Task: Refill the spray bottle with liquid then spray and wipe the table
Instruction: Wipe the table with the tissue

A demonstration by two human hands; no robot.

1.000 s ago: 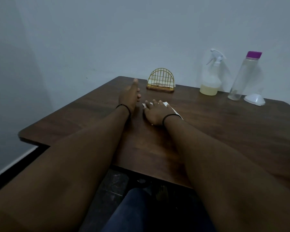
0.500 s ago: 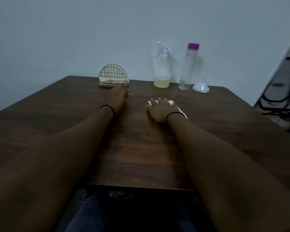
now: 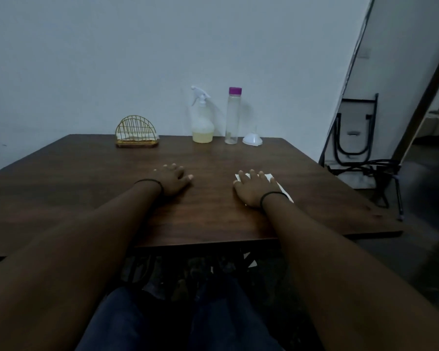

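Left hand (image 3: pixel 171 179) flat on table (image 3: pixel 213 219); right hand (image 3: pixel 255 190) presses tissue (image 3: pixel 269 176).

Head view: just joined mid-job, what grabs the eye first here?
Two forearms reach across the dark wooden table: the right hand lies flat on a white tissue, the left hand flat on bare wood. Along the far edge stand a gold napkin holder, spray bottle, purple-capped bottle and white funnel.
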